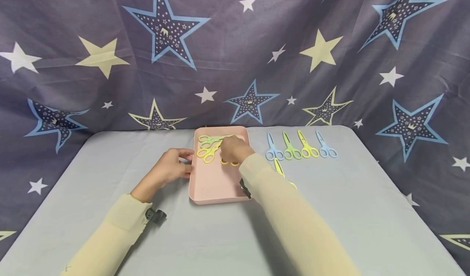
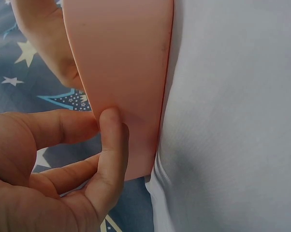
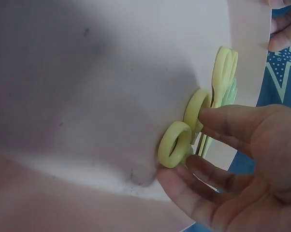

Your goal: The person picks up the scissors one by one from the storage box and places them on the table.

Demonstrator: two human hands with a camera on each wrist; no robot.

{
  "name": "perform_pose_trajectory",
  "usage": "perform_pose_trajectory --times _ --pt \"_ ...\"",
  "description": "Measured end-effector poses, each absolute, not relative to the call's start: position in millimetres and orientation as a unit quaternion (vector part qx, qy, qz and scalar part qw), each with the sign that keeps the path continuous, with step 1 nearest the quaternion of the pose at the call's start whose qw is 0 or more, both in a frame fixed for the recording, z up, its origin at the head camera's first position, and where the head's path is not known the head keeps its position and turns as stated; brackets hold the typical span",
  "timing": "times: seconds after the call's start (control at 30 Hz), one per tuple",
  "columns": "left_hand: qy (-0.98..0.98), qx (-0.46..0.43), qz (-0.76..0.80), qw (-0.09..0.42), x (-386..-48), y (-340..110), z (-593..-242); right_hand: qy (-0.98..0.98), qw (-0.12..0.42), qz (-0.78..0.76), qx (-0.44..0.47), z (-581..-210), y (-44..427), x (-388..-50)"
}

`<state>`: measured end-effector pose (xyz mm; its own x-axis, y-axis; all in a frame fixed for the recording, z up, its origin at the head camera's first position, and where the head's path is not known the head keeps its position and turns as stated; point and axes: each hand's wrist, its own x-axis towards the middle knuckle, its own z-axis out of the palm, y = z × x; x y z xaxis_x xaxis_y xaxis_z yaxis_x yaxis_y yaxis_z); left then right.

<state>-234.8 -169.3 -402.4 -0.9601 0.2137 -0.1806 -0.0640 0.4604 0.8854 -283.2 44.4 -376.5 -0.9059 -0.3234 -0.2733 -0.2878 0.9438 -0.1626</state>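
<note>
The right hand reaches over the pink tray, thumb and fingers pinching yellow scissors in its far half; the left hand, fingers bent, seems to pinch the tray's left wall, though the inner side is hidden. The right wrist view shows the pinched handles up close; only the head view shows the scissors row on the table. The tray also holds another yellow pair and a green pair.

No readable texts, labels, brands, numbers or signs anywhere.
</note>
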Motion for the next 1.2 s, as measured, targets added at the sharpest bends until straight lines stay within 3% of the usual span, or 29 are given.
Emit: perform_pose_trajectory --times 0.27,0.6,1.0,1.2 --pt "0.842 0.041 0.519 0.139 -234 -169 -401 0.975 0.13 -0.03 -0.176 -379 46 -280" --pt "0.849 0.039 0.509 0.136 -235 -169 -401 0.971 0.165 -0.044 -0.169 -381 48 -278" --pt "0.85 0.045 0.508 0.132 -236 -169 -404 0.967 0.119 0.043 -0.223 -377 48 -279" --pt "0.852 0.047 0.506 0.129 -236 -169 -404 0.969 0.071 0.043 -0.234 -366 49 -272"
